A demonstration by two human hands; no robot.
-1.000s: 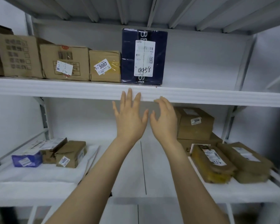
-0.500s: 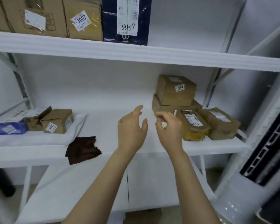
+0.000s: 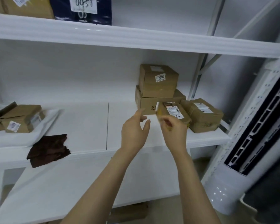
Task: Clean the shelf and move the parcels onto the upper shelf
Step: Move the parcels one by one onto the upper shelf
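My left hand [image 3: 134, 130] hovers open over the middle shelf [image 3: 84, 126], fingers spread. My right hand [image 3: 173, 130] has loosely curled fingers at the near end of a yellow-brown parcel [image 3: 173, 110]; I cannot tell if it touches it. Behind that parcel, a box labelled 3090 [image 3: 158, 81] sits on a flatter box [image 3: 145, 104]. A paper-wrapped parcel [image 3: 202, 113] lies to the right. A dark brown cloth [image 3: 48, 149] hangs over the shelf's front edge at left. The upper shelf [image 3: 136, 38] holds a dark blue box [image 3: 82, 12] and cardboard boxes.
Small cardboard parcels [image 3: 21, 117] lie on a white bag [image 3: 44, 131] at the shelf's left end. A lower shelf [image 3: 71, 183] runs beneath. A tall white standing unit [image 3: 249, 143] stands close on the right. Shelf uprights [image 3: 196, 81] stand behind the right parcels.
My view dropped from the upper shelf to the middle one. Both hands came down from the upper shelf edge and moved right, toward the parcels.
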